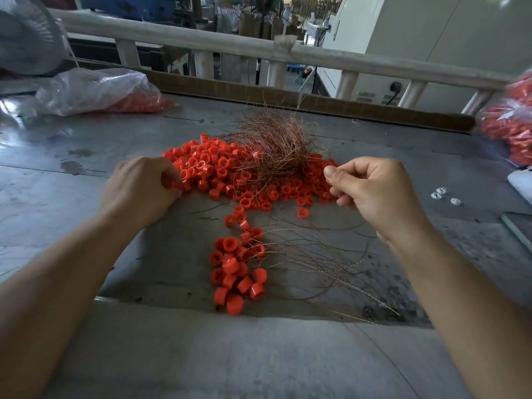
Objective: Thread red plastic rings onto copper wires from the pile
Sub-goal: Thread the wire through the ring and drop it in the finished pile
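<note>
Pick-up step: left hand (144, 188) grips a red plastic ring (179, 185) at the edge of the loose red ring pile (218, 171), right hand (371, 191) seemingly pinches a thin copper wire (335, 194); next, aim wire tip through ring.

At 3 o'clock, the frame edge is cutting off a blurred bag (509, 131). The left hand (139, 188) is concealing whatever is lying under it.

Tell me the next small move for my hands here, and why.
Probably lift the left hand with the red ring it pinches at the left edge of the ring pile and bring it toward the right hand. That hand's thumb and fingers pinch together beside the copper wire bundle; whether a wire is in them is too fine to see.
</note>
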Demonstrator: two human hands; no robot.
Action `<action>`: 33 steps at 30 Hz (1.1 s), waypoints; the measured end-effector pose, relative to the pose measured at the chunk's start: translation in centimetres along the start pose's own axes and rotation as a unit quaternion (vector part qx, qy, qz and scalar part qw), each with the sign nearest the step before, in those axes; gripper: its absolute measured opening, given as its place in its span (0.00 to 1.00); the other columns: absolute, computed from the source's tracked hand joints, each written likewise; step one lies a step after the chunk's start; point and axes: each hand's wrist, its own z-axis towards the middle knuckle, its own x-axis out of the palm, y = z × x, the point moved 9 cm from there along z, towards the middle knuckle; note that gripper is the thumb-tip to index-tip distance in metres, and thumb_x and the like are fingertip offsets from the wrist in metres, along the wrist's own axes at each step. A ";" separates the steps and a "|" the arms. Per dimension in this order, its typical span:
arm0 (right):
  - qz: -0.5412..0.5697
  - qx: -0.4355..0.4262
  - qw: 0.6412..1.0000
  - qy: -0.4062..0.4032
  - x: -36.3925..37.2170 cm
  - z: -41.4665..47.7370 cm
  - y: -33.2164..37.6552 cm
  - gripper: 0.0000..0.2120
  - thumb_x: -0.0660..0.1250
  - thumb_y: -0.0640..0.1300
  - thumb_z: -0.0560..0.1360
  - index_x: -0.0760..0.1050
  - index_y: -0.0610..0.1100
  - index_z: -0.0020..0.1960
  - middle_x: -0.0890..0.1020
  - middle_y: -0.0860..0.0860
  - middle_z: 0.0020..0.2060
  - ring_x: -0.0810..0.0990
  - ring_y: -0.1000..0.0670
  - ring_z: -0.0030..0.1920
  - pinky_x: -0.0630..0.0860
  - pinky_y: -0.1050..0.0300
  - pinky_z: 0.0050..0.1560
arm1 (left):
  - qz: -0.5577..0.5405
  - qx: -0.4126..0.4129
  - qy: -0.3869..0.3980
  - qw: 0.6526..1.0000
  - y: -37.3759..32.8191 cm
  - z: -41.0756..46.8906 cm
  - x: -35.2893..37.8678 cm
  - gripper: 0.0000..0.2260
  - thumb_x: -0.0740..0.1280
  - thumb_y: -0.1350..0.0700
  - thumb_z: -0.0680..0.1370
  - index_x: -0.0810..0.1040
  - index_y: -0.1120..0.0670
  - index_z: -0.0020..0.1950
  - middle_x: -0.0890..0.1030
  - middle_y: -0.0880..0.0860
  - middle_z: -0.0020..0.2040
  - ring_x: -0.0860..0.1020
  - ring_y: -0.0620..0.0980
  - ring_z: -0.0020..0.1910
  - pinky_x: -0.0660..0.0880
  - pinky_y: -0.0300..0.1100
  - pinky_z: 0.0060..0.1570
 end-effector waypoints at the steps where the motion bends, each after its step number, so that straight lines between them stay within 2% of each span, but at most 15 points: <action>1: 0.001 0.002 1.000 -0.007 -0.2 0.2 -0.1 0.10 0.70 0.47 0.71 0.77 0.48 0.32 0.79 0.56 0.23 0.74 0.60 0.23 0.71 0.62 0.31 | -0.006 0.000 0.001 1.000 0.0 0.0 0.0 0.06 0.72 0.62 0.69 0.81 0.54 0.43 0.81 0.58 0.44 0.76 0.59 0.46 0.70 0.46 0.44; 5: -0.008 0.012 0.999 -0.029 -0.8 0.6 -0.9 0.10 0.70 0.47 0.71 0.77 0.48 0.31 0.80 0.55 0.24 0.74 0.60 0.23 0.72 0.59 0.32 | -0.016 0.008 -0.018 1.000 -0.1 0.0 -0.2 0.06 0.72 0.62 0.70 0.80 0.52 0.43 0.81 0.54 0.40 0.77 0.56 0.41 0.67 0.43 0.39; 7: -0.017 0.017 0.999 -0.037 -1.1 0.8 -1.2 0.11 0.70 0.48 0.71 0.77 0.49 0.30 0.80 0.56 0.23 0.74 0.60 0.23 0.72 0.59 0.33 | -0.121 -0.014 -0.018 0.992 -0.2 -0.2 -0.4 0.07 0.70 0.63 0.71 0.80 0.53 0.46 0.80 0.51 0.35 0.78 0.53 0.34 0.70 0.40 0.35; 8: -0.023 0.018 0.999 -0.042 -1.3 0.9 -1.3 0.11 0.70 0.47 0.71 0.77 0.49 0.30 0.79 0.56 0.23 0.75 0.60 0.23 0.72 0.59 0.33 | -0.243 -0.042 0.011 0.969 -0.3 -0.4 -0.2 0.08 0.68 0.66 0.71 0.81 0.54 0.44 0.79 0.52 0.33 0.78 0.51 0.30 0.74 0.39 0.32; 10: -0.055 0.016 0.997 -0.048 -1.5 1.1 -1.5 0.11 0.70 0.48 0.71 0.77 0.48 0.30 0.79 0.54 0.24 0.77 0.58 0.26 0.75 0.56 0.35 | -0.484 -0.082 0.105 0.865 -2.1 -1.4 0.9 0.10 0.67 0.70 0.70 0.83 0.56 0.37 0.80 0.54 0.29 0.79 0.47 0.27 0.77 0.37 0.30; 11: -0.081 0.016 0.995 -0.046 -1.5 1.1 -1.7 0.11 0.70 0.49 0.71 0.77 0.47 0.30 0.80 0.53 0.25 0.78 0.55 0.28 0.75 0.56 0.36 | -0.544 -0.081 0.149 0.822 -3.1 -2.1 1.4 0.10 0.67 0.69 0.67 0.83 0.56 0.34 0.80 0.54 0.28 0.80 0.47 0.28 0.78 0.36 0.31; 12: -0.116 0.014 0.992 -0.042 -1.3 1.1 -1.9 0.12 0.70 0.49 0.71 0.76 0.48 0.30 0.80 0.53 0.26 0.78 0.53 0.30 0.75 0.56 0.38 | -0.568 -0.069 0.187 0.799 -4.2 -2.7 1.7 0.08 0.68 0.67 0.65 0.83 0.56 0.33 0.81 0.55 0.29 0.81 0.48 0.29 0.79 0.37 0.32; 14: -0.188 0.004 0.982 -0.029 -0.9 1.1 -2.0 0.12 0.71 0.48 0.70 0.74 0.50 0.30 0.78 0.56 0.27 0.77 0.54 0.32 0.72 0.58 0.37 | -0.577 -0.038 0.245 0.778 -5.9 -3.8 1.9 0.09 0.69 0.64 0.59 0.84 0.55 0.36 0.82 0.56 0.33 0.82 0.49 0.32 0.79 0.36 0.34; 17: -0.230 -0.006 0.973 0.004 -0.1 1.2 -2.3 0.09 0.72 0.46 0.69 0.74 0.53 0.33 0.79 0.55 0.33 0.76 0.54 0.35 0.70 0.60 0.39 | -0.558 0.010 0.284 0.780 -7.4 -4.8 2.0 0.14 0.72 0.61 0.55 0.85 0.53 0.40 0.83 0.56 0.34 0.82 0.49 0.33 0.78 0.36 0.36; 19: -0.245 -0.021 0.969 0.022 0.6 1.3 -2.4 0.04 0.73 0.46 0.68 0.78 0.51 0.39 0.78 0.53 0.37 0.74 0.54 0.38 0.66 0.62 0.39 | -0.551 0.035 0.309 0.775 -8.0 -5.1 1.9 0.14 0.77 0.60 0.55 0.85 0.53 0.40 0.83 0.56 0.33 0.82 0.48 0.32 0.78 0.36 0.35; 21: -0.290 -0.032 0.956 0.033 1.3 1.3 -2.6 0.08 0.73 0.48 0.68 0.79 0.48 0.46 0.74 0.54 0.40 0.71 0.54 0.41 0.61 0.62 0.38 | -0.549 0.054 0.334 0.764 -8.5 -5.5 2.0 0.15 0.81 0.55 0.56 0.85 0.54 0.40 0.83 0.56 0.33 0.82 0.48 0.32 0.78 0.37 0.34; 23: -0.327 -0.038 0.943 0.041 1.9 1.3 -2.8 0.11 0.72 0.48 0.69 0.79 0.47 0.50 0.71 0.54 0.42 0.71 0.52 0.46 0.60 0.62 0.40 | -0.538 0.066 0.341 0.768 -8.6 -5.6 2.0 0.15 0.79 0.55 0.55 0.85 0.53 0.40 0.83 0.55 0.34 0.82 0.48 0.33 0.78 0.37 0.34; 26: -0.340 -0.048 0.939 0.034 2.2 1.5 -2.6 0.05 0.70 0.44 0.71 0.80 0.46 0.46 0.70 0.53 0.41 0.73 0.48 0.51 0.61 0.60 0.41 | -0.527 0.073 0.341 0.775 -8.7 -5.7 2.0 0.11 0.73 0.53 0.59 0.85 0.51 0.40 0.83 0.55 0.34 0.82 0.48 0.33 0.78 0.36 0.34; 29: -0.338 -0.048 0.940 0.021 1.7 1.6 -2.6 0.01 0.69 0.43 0.72 0.79 0.46 0.43 0.73 0.52 0.41 0.75 0.48 0.48 0.66 0.58 0.42 | -0.517 0.079 0.340 0.782 -8.7 -5.6 2.0 0.11 0.74 0.54 0.59 0.85 0.51 0.41 0.83 0.55 0.35 0.82 0.49 0.34 0.77 0.36 0.33; 33: -0.317 -0.055 0.946 0.034 1.6 1.5 -2.6 0.14 0.74 0.47 0.67 0.78 0.48 0.51 0.72 0.54 0.44 0.72 0.53 0.45 0.63 0.60 0.41 | -0.509 0.077 0.336 0.789 -8.7 -5.7 2.1 0.08 0.71 0.58 0.63 0.85 0.51 0.41 0.83 0.54 0.34 0.81 0.48 0.33 0.77 0.36 0.33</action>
